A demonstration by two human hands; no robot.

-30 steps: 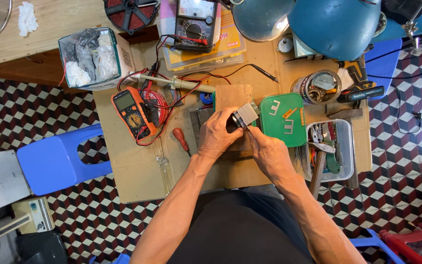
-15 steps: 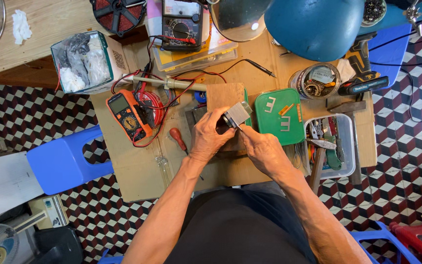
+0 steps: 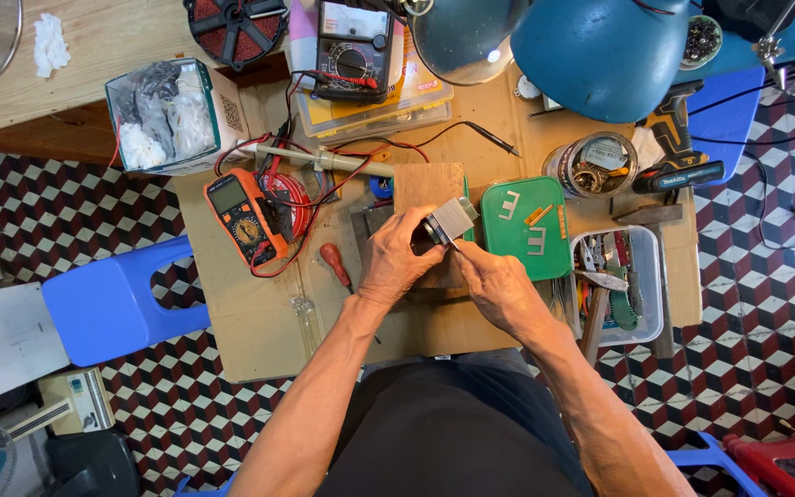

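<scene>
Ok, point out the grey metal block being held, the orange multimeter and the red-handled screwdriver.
grey metal block (image 3: 451,221), head view, its top face.
orange multimeter (image 3: 243,219), head view, its body.
red-handled screwdriver (image 3: 333,260), head view, its handle.

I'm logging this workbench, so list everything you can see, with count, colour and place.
metal block: one, grey, mid-bench, held by both hands
wooden block: one, brown, behind the hands
multimeter: one, orange, left of hands
analog meter: one, black, back of bench
screwdriver: one, red handle, left of hands
green tin: one, right of hands, bears grey E-shaped pieces
clear tray: one, tools inside, right edge
lamp shades: two, blue, top
stool: one, blue, left floor
left hand: grip on the metal block
right hand: grip on the metal block
</scene>
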